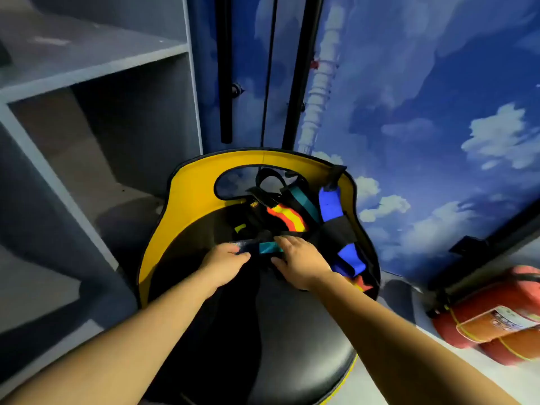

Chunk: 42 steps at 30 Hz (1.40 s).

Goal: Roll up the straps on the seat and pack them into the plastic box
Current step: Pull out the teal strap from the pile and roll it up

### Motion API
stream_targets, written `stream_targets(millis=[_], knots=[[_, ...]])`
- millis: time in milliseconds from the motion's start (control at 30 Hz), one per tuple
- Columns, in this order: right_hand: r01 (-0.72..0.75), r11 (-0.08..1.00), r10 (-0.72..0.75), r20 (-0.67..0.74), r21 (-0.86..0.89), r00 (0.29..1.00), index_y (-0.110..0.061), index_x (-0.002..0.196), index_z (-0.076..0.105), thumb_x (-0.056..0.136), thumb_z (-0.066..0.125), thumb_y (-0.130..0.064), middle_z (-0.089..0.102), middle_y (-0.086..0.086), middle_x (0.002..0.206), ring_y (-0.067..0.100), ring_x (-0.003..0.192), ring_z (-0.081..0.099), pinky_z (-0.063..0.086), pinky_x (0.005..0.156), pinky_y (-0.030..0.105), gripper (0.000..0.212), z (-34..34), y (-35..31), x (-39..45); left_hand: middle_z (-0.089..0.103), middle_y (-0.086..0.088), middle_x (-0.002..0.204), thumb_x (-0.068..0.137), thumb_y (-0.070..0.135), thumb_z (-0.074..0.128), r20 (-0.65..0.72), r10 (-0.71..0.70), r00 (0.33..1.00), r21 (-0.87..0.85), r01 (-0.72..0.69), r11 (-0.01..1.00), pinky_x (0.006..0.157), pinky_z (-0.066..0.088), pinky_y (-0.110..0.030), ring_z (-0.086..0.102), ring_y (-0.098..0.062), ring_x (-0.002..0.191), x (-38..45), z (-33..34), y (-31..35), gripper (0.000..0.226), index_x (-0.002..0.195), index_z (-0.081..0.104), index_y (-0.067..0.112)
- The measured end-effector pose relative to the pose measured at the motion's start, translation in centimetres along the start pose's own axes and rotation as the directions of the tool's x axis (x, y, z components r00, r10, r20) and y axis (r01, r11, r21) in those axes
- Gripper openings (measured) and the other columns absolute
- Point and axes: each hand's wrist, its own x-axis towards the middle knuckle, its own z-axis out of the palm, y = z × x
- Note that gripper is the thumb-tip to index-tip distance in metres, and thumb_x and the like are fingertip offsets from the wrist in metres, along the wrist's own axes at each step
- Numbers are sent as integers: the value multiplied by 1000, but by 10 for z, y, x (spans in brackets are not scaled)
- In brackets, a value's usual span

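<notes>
Right at the bottom of the view there's the black round seat point(292, 331), with both bare forearms reaching out over it. Just past the cushion, the left hand point(223, 266) has its fingers curled round the dark blue end of a strap, pinching it, while the right hand point(301, 263) lies flatter with fingers stretched across the teal strap point(270, 247) — can't really tell if it's gripping or just pressing down. The two hands are near each other, that teal bit showing between them.

Behind the hands is the rest of the strap pile point(292, 217) heaped on the seat against the yellow backrest point(190, 200): a red-and-yellow one, a bright blue one point(330, 200) off to the right, black webbing looped up top. None look rolled yet.

Further back, grey shelves point(87, 83) on the left, a blue sky-and-clouds wall point(423, 112) behind, and red fire extinguishers point(491, 317) lying on the right.
</notes>
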Motion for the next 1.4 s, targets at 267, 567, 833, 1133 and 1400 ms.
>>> stream_targets(millis=[267, 567, 833, 1133, 1400], knots=[[49, 981, -28, 113, -187, 993, -19, 156, 28, 98, 57, -37, 31, 1, 161, 24, 149, 24, 24, 118, 40, 67, 30, 10, 54, 59, -20, 136, 98, 23, 63, 236, -223, 946, -472, 312, 824, 92, 51, -39, 63, -32, 114, 44, 22, -10, 38, 133, 58, 9], [-14, 995, 17, 30, -96, 999, -26, 142, 52, 92, 62, -43, 49, 2, 133, 27, 128, 42, 38, 104, 39, 54, 32, 9, 69, 63, -15, 119, 101, 9, 51, 230, -295, 927, -634, 373, 678, 88, 49, -38, 63, -26, 100, 59, 33, -22, 33, 132, 56, 0], [-79, 992, 71, 79, 95, 994, -22, 118, 72, 93, 66, -34, 59, 2, 120, 23, 109, 60, 49, 90, 33, 29, 15, 4, 59, 63, -17, 125, 102, 7, 48, 211, -259, 942, -586, 334, 738, 93, 47, -38, 61, -26, 104, 42, 19, -13, 28, 128, 58, 2], [-141, 740, 234, -55, 658, 971, -21, 95, 77, 89, 75, -26, 72, -8, 86, 3, 79, 63, 47, 75, 22, 8, -63, -2, 60, 71, -10, 115, 89, 15, 75, 68, -39, 997, -598, 72, 798, 89, 52, -34, 69, -23, 104, 10, -11, 40, 41, 127, 63, 7], [-3, 390, 261, -107, 921, 959, -13, 87, 75, 93, 69, -10, 74, 0, 84, 11, 77, 68, 57, 79, 29, 9, -136, -18, 44, 73, -4, 100, 89, 15, 75, -42, 151, 988, -622, -144, 770, 93, 55, -38, 70, -19, 88, -17, -37, 126, 32, 119, 64, 13]])
